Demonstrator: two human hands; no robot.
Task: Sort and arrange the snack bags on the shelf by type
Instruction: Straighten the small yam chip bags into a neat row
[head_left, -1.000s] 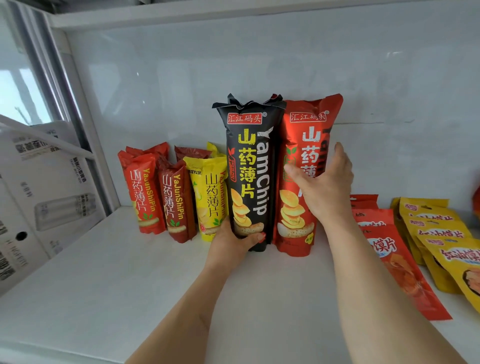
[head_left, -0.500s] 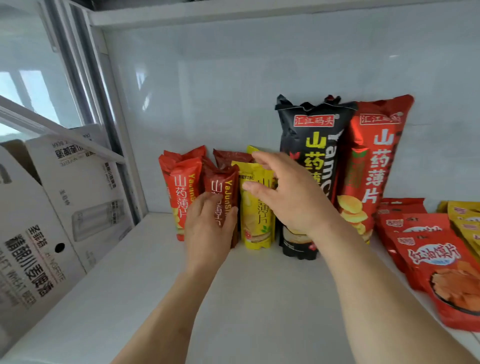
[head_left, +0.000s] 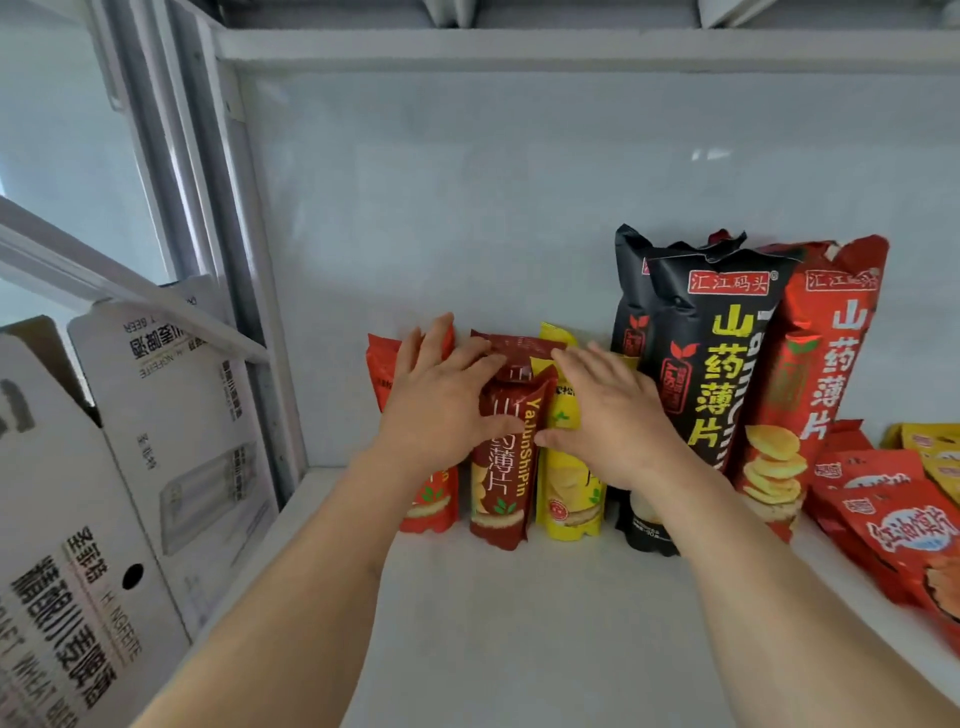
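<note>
White shelf (head_left: 519, 623) — flat hands (head_left: 441, 410) (head_left: 618, 421) press glossy dark-red bag (head_left: 506, 467), upright.

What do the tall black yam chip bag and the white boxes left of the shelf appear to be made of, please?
The black yam chip bag looks like glossy plastic or foil film: it creases sharply and has a crimped top. The white boxes look like matte printed cardboard, with flat stiff panels and a punched hole.

- White cardboard boxes (head_left: 156, 441) with black print stood left of the shelf frame.
- Grey metal upright (head_left: 208, 208) ran between boxes and back panel (head_left: 519, 182).
</note>
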